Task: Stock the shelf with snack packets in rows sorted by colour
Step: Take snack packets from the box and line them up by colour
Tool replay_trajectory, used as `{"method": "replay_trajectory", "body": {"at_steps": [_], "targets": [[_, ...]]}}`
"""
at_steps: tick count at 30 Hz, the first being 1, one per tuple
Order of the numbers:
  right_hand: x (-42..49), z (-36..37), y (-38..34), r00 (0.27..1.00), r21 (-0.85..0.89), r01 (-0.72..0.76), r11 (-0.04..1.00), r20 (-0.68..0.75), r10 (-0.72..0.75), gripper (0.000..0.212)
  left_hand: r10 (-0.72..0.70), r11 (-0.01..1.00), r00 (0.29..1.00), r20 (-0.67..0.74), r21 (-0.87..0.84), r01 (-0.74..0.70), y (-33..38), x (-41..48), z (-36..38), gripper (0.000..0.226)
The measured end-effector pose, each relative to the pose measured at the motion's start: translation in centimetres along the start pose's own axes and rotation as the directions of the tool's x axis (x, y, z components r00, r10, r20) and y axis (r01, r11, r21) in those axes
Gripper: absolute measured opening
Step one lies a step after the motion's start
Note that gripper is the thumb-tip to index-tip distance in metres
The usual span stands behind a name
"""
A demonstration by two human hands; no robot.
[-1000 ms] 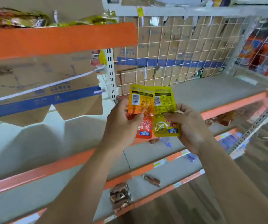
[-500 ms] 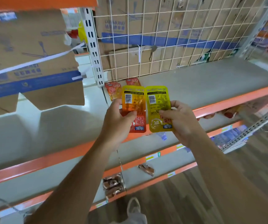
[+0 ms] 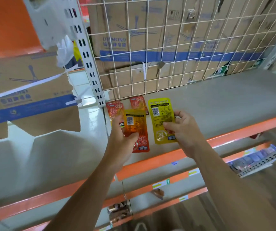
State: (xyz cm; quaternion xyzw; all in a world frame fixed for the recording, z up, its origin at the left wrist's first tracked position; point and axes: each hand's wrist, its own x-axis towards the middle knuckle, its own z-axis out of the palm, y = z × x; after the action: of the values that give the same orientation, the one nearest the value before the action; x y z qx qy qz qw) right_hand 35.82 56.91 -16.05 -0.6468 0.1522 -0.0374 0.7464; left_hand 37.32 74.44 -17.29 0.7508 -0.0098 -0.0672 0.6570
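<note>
Lowered over the shelf (image 3: 217, 105) and drawn apart since before: orange packet (image 3: 136, 130) pinched in left hand (image 3: 120, 140), yellow packet (image 3: 162, 120) pinched in right hand (image 3: 183, 130), near red packets (image 3: 138, 103) at far left.

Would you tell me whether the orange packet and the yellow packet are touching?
Apart. The head view shows a strip of grey shelf between the orange packet and yellow packet.

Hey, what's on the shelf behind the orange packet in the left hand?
Red packets lie flat at the back of the shelf. The orange packet and left hand cover their near ends, so their count is unclear.
</note>
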Motion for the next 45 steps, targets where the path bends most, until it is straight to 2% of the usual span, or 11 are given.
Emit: {"method": "replay_trajectory", "body": {"at_steps": [3,7,12,16,25,29,33,37,40,43,45], "targets": [[1.7,-0.5,0.2,0.999,-0.024,-0.007,1.000,0.052,0.008,0.032,0.006,1.000,1.000,0.003,0.015,-0.006,0.0,0.8,0.5,0.070],[4.0,-1.1,0.5,0.991,-0.072,-0.021,0.997,0.129,0.030,0.036,-0.044,0.992,0.999,-0.025,0.118,0.046,0.3,1.7,1.2,0.042],[6.6,-2.1,0.6,0.982,-0.153,-0.016,0.988,0.186,0.045,0.040,-0.172,0.984,0.978,-0.114,-0.055,0.167,0.2,2.8,2.6,0.048],[7.8,-2.7,0.6,0.969,-0.187,-0.045,0.981,0.231,0.088,0.039,-0.231,0.958,0.972,-0.045,-0.186,0.219,0.6,3.3,3.3,0.059],[9.6,-2.6,1.0,0.958,-0.213,-0.107,0.971,0.241,0.159,0.040,-0.210,0.978,0.976,-0.053,-0.019,0.209,-0.8,4.3,2.7,0.051],[10.3,-2.4,0.8,0.956,-0.166,-0.133,0.977,0.239,0.171,0.041,-0.160,0.972,0.978,-0.135,0.149,0.179,-1.2,4.4,1.9,0.045],[11.0,-2.5,0.5,0.956,-0.102,-0.158,0.982,0.232,0.178,0.038,0.020,0.930,0.979,-0.204,0.364,0.057,-1.5,4.6,1.0,0.042],[11.2,-2.2,0.4,0.959,-0.132,-0.157,0.979,0.217,0.183,0.035,0.024,0.948,0.941,-0.338,0.306,0.085,-1.6,5.1,0.8,0.026],[11.2,-1.8,0.6,0.957,-0.147,-0.160,0.976,0.222,0.190,0.030,0.061,0.923,0.911,-0.408,0.369,0.104,-1.9,5.5,1.1,0.026],[11.4,-1.6,0.6,0.956,-0.152,-0.163,0.975,0.220,0.194,0.027,0.063,0.955,0.849,-0.525,0.278,0.101,-2.3,6.0,1.1,0.019],[11.4,-1.5,0.5,0.955,-0.154,-0.164,0.974,0.221,0.195,0.026,0.000,0.962,0.846,-0.532,0.231,0.145,-2.2,6.4,1.0,0.012]]}}
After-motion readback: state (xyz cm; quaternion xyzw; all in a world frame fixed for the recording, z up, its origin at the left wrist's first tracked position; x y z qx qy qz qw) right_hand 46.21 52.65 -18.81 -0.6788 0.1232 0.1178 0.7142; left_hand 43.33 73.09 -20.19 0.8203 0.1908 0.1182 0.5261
